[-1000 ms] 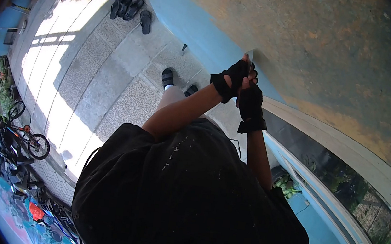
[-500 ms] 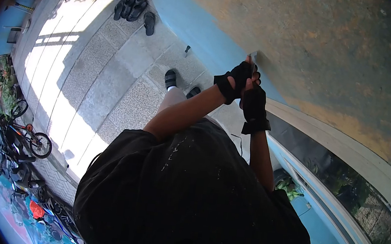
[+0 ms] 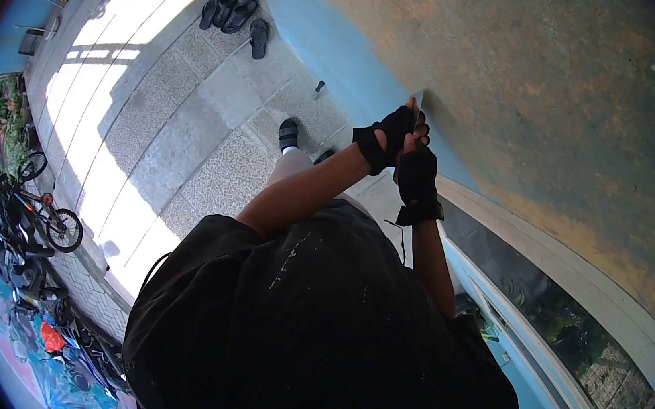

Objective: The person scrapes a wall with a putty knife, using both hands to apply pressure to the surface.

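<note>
Both hands wear black fingerless gloves and meet at the wall [image 3: 548, 108], whose paint is blue low down and mottled grey-brown above. My left hand [image 3: 390, 135] is closed round a thin flat metal tool [image 3: 418, 108], perhaps a scraper. The tool's pale edge stands against or very near the wall surface. Just below, my right hand [image 3: 417, 170] is closed too, its thumb up against the tool's lower part. The tool's handle is hidden by the gloves.
Several dark sandals [image 3: 228, 9] lie on the paving near the wall's foot, with a small dark object [image 3: 320, 86] nearer. A white-framed window [image 3: 563, 268] is at the right. Bicycles [image 3: 47, 217] and motorbikes stand at the far left.
The view has shifted a little, so the sandals and floor appear farther right. Both hands stay together on the tool at the wall, with only slight movement.
</note>
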`<action>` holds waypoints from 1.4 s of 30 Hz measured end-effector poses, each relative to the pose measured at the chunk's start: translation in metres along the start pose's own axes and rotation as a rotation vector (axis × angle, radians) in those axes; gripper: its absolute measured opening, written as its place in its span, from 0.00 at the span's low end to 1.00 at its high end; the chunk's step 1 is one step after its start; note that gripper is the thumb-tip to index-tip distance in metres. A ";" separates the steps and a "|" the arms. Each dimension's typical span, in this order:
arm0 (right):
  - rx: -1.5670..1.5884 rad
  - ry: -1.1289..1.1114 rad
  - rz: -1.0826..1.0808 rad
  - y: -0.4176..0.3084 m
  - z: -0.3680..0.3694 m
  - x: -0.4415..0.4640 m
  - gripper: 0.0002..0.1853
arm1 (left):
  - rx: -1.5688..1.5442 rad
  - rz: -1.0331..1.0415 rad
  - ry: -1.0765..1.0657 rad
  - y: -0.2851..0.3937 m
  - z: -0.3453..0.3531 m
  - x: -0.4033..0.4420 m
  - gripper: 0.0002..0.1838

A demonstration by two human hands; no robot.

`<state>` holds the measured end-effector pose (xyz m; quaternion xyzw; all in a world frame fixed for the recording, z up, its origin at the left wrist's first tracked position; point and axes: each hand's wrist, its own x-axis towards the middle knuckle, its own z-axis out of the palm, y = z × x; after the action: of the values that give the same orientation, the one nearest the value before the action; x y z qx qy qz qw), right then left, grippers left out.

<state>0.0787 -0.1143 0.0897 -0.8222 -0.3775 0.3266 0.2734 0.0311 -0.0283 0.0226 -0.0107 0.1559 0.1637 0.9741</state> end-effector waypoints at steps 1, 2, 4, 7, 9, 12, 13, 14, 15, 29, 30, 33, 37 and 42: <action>0.029 0.011 -0.003 -0.001 0.003 0.001 0.19 | -0.009 0.027 0.038 0.001 0.000 -0.002 0.28; 0.027 0.014 0.004 0.000 0.007 0.001 0.19 | -0.011 0.019 0.038 0.001 -0.003 -0.001 0.28; 0.058 0.125 -0.096 0.002 0.014 0.007 0.23 | -0.026 0.035 0.070 0.009 -0.005 0.006 0.27; -0.003 0.177 -0.059 0.016 0.013 -0.011 0.22 | 0.018 -0.017 0.006 -0.011 -0.008 0.002 0.27; 0.087 0.100 -0.008 0.009 -0.003 -0.019 0.22 | 0.043 -0.032 -0.066 -0.023 -0.001 0.000 0.27; 0.152 0.093 -0.026 0.022 0.010 0.001 0.22 | -0.039 -0.045 -0.069 -0.010 -0.011 0.002 0.27; 0.096 0.077 -0.089 0.019 0.018 0.016 0.21 | -0.020 0.040 0.011 0.000 -0.016 0.008 0.27; 0.039 0.062 -0.155 0.017 0.025 0.023 0.21 | -0.046 0.069 0.039 0.013 -0.022 0.011 0.27; 0.040 0.068 -0.155 0.016 0.029 0.024 0.21 | -0.052 0.031 -0.044 0.022 -0.040 0.018 0.27; 0.042 0.185 -0.031 0.017 0.024 -0.008 0.21 | -0.064 -0.126 -0.101 -0.002 -0.022 0.001 0.28; 0.031 0.188 -0.055 0.018 0.020 -0.013 0.21 | -0.048 -0.108 -0.083 -0.008 -0.020 0.000 0.28; 0.011 0.193 -0.117 0.018 0.009 -0.014 0.22 | -0.008 -0.088 -0.058 -0.011 -0.006 0.002 0.28; 0.050 0.150 -0.081 0.016 0.013 -0.006 0.22 | 0.003 -0.056 -0.038 -0.007 -0.011 0.002 0.29; -0.014 0.230 -0.289 0.028 0.032 0.001 0.22 | -0.042 -0.049 -0.067 0.007 -0.040 0.018 0.28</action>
<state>0.0673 -0.1227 0.0496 -0.7932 -0.4603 0.1850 0.3531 0.0331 -0.0192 -0.0205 -0.0293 0.1193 0.1431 0.9821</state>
